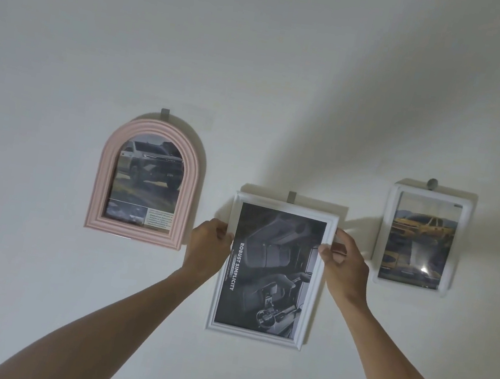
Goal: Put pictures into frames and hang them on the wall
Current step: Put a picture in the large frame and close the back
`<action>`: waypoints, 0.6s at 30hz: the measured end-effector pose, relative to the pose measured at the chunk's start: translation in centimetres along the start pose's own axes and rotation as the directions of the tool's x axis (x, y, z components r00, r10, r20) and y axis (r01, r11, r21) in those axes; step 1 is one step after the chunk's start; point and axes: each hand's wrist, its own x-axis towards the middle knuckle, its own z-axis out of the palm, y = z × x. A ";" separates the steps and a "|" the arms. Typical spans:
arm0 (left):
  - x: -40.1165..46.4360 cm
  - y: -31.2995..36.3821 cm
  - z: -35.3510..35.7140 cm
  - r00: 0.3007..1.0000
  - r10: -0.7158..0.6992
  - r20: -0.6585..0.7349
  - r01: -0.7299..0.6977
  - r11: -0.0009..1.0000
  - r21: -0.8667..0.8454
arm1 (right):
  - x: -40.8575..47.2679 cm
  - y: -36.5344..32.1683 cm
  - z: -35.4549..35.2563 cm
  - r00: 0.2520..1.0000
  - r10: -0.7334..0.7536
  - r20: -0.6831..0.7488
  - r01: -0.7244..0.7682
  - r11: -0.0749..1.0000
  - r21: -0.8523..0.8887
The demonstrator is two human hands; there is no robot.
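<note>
Fingers (338, 236) of the right hand (345, 263) and left hand (209, 242) pinch the side rails of a white rectangular frame (271, 271) against the wall (262, 60), under a grey hook (292, 197). It looks light, rigid, and breakable. Pink arched frame (145, 179) hangs left, rounded white frame (421, 239) right.

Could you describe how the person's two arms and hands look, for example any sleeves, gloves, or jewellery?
Both forearms are bare from the bottom edge of the picture up to the wrists; no sleeve shows. The left hand and the right hand wear no gloves. No watch, bracelet or ring shows on either one. The nails look short and unpainted, as far as the dim light lets me tell.
</note>
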 end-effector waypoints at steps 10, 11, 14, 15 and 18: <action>0.0 0.0 -0.3 0.999 -0.035 0.028 0.037 0.998 -0.041 | -0.4 -0.2 -0.3 0.999 0.022 0.030 -0.019 0.997 -0.074; 0.0 -0.1 -0.3 0.999 -0.036 0.031 0.037 0.999 -0.040 | -0.5 -0.1 -0.4 0.999 0.025 0.031 -0.023 0.997 -0.073; 0.1 -0.2 -0.3 0.998 -0.035 0.044 0.037 0.998 -0.046 | -0.7 0.0 -0.6 0.999 0.031 0.025 -0.029 0.998 -0.062; 0.1 -0.2 -0.4 0.998 -0.035 0.048 0.037 0.998 -0.045 | -0.8 0.1 -0.6 0.999 0.031 0.023 -0.030 0.998 -0.063; 0.1 -0.1 -0.3 0.999 -0.021 0.033 0.023 0.999 -0.048 | -1.0 0.2 -1.0 0.999 0.029 0.020 -0.028 0.997 -0.074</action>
